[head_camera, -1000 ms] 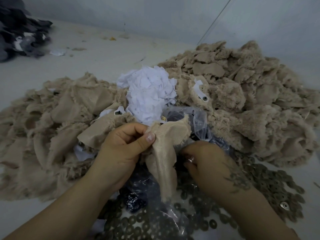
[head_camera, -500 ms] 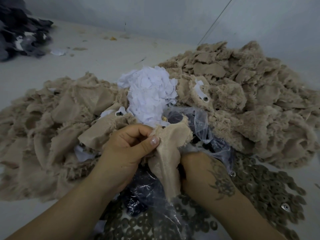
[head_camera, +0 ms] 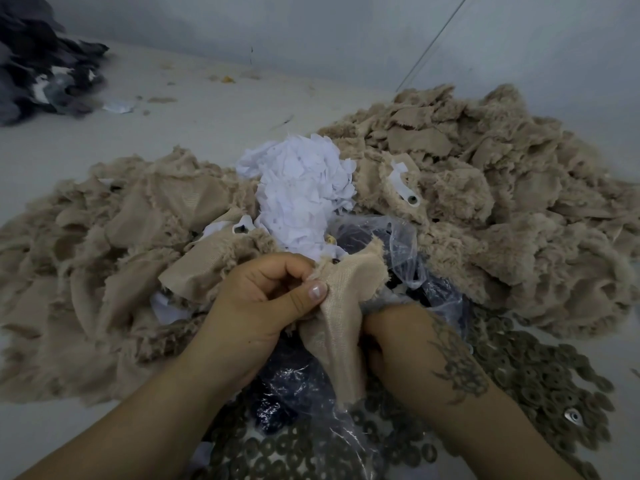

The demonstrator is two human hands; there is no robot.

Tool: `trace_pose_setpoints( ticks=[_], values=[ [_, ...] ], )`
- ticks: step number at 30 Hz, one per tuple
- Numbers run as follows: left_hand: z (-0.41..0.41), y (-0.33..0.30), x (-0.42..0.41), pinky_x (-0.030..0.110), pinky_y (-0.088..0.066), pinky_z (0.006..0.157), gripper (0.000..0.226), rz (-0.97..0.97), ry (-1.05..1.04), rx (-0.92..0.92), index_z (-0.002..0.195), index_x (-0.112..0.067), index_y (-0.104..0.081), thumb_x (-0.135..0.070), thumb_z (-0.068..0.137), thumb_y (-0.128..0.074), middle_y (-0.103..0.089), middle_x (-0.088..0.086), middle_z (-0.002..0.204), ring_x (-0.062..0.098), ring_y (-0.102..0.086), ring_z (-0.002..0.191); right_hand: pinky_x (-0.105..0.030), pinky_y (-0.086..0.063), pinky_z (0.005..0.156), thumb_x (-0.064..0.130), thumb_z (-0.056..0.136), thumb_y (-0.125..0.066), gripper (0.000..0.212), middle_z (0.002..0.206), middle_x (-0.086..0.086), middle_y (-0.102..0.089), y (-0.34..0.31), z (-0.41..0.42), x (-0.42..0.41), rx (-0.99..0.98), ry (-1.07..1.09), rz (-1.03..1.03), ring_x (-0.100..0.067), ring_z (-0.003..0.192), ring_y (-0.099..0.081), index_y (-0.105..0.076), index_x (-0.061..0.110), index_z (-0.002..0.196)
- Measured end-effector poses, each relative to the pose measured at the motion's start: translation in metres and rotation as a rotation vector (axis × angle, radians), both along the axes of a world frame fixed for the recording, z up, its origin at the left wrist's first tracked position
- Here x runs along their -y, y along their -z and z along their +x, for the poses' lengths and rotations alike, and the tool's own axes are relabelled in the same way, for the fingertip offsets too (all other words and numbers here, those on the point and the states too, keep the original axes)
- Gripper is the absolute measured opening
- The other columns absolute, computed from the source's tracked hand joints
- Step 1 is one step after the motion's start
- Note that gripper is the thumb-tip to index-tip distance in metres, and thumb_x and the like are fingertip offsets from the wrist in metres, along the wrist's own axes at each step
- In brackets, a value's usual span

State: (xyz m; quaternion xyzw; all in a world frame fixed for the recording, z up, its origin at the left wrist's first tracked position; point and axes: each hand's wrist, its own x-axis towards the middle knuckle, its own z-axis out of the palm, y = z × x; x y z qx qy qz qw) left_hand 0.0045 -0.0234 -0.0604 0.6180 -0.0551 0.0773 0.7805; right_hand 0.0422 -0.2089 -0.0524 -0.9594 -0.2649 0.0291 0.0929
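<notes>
The left hand (head_camera: 263, 306) and right hand (head_camera: 398, 344) are bare, as are both forearms. A dark tattoo (head_camera: 457, 365) of spiky, leaf-like shapes runs from the back of the right hand over the wrist onto the forearm. The left thumbnail (head_camera: 317, 291) is short, with pale glossy polish and a whiter tip.

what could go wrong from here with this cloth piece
The left hand pinches the cloth piece at one side only, so it may slip. The right hand has its fingers hidden behind it, so that work goes by feel. The cloth hangs over the plastic bag and loose rings, which a tug might scatter.
</notes>
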Motion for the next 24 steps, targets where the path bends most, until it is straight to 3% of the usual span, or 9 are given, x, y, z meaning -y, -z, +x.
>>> trace_pose_setpoints(
  ticks=[4,7,10,12,14,16,19,21,24],
  values=[
    [-0.001,-0.002,0.001,0.022,-0.052,0.063,0.007,-0.012,0.016,0.014,0.072,-0.021,-0.073,-0.026,0.07,-0.078,-0.067,0.001,0.073,0.011,-0.061,0.067,-0.014,-0.046,0.065,0.02,0.093,-0.062,0.01,0.089,0.004,-0.073,-0.013,0.003,0.011,-0.059,0.033,0.303,-0.01,0.077,-0.065,-0.072,0.019,0.093],
    [-0.001,-0.001,0.002,0.025,-0.052,0.065,0.01,-0.004,0.015,0.013,0.073,-0.018,-0.072,-0.027,0.07,-0.078,-0.066,0.006,0.076,0.017,-0.06,0.069,-0.015,-0.055,0.057,0.006,0.092,-0.064,0.019,0.077,0.002,-0.076,-0.014,0.01,0.018,-0.343,0.188,0.752,-0.008,0.064,-0.071,-0.069,0.022,0.083],
    [0.0,0.0,0.003,0.028,-0.053,0.068,0.011,0.002,0.026,0.016,0.072,-0.018,-0.072,-0.027,0.071,-0.078,-0.064,0.01,0.078,0.021,-0.059,0.073,-0.023,-0.059,0.062,-0.003,0.089,-0.066,0.02,0.081,-0.004,-0.078,-0.012,0.011,0.017,-0.542,0.245,1.028,-0.019,0.075,-0.075,-0.074,0.014,0.084],
    [0.001,0.0,0.004,0.026,-0.053,0.068,0.008,-0.002,0.042,0.024,0.072,-0.019,-0.072,-0.026,0.071,-0.077,-0.065,0.005,0.078,0.018,-0.06,0.073,-0.027,-0.06,0.067,0.001,0.084,-0.07,0.012,0.088,-0.011,-0.077,-0.01,0.011,0.015,-0.664,0.261,1.2,-0.025,0.082,-0.075,-0.076,0.012,0.082],
    [0.002,0.0,0.005,0.022,-0.053,0.066,0.005,-0.005,0.05,0.037,0.072,-0.021,-0.072,-0.024,0.072,-0.076,-0.067,-0.001,0.077,0.012,-0.061,0.071,-0.034,-0.06,0.07,0.008,0.082,-0.069,0.013,0.101,-0.019,-0.074,-0.007,0.011,0.014,-0.873,0.228,1.36,-0.03,0.09,-0.074,-0.075,0.006,0.093],
    [0.001,-0.001,0.006,0.02,-0.051,0.063,0.004,-0.004,0.048,0.045,0.072,-0.022,-0.073,-0.024,0.073,-0.076,-0.068,-0.004,0.076,0.008,-0.062,0.069,-0.039,-0.061,0.072,0.009,0.086,-0.067,0.024,0.109,-0.022,-0.072,-0.009,0.009,0.013,-1.122,0.125,1.432,-0.031,0.094,-0.072,-0.071,0.001,0.107],
    [0.001,0.0,0.006,0.022,-0.052,0.064,0.005,0.013,0.041,0.042,0.072,-0.023,-0.073,-0.026,0.072,-0.076,-0.069,-0.002,0.078,0.011,-0.062,0.072,-0.035,-0.061,0.074,0.008,0.077,-0.066,0.02,0.099,-0.015,-0.074,-0.007,0.005,0.013,-1.298,0.026,1.405,-0.023,0.086,-0.072,-0.076,0.005,0.095],
    [0.001,0.001,0.007,0.023,-0.053,0.067,0.007,0.021,0.034,0.037,0.072,-0.021,-0.073,-0.027,0.072,-0.077,-0.068,0.001,0.08,0.014,-0.061,0.074,-0.038,-0.06,0.077,-0.001,0.075,-0.061,0.026,0.102,-0.02,-0.071,-0.003,0.005,0.013,-1.259,0.079,1.366,-0.029,0.09,-0.07,-0.071,0.0,0.098],
    [0.0,0.001,0.008,0.025,-0.052,0.066,0.01,0.04,0.039,0.029,0.072,-0.018,-0.072,-0.026,0.072,-0.077,-0.065,0.004,0.077,0.017,-0.059,0.072,-0.048,-0.057,0.087,-0.005,0.074,-0.065,0.034,0.109,-0.026,-0.07,0.0,0.006,0.012,-1.039,0.106,1.295,-0.041,0.103,-0.068,-0.068,0.0,0.108]
  ],
)
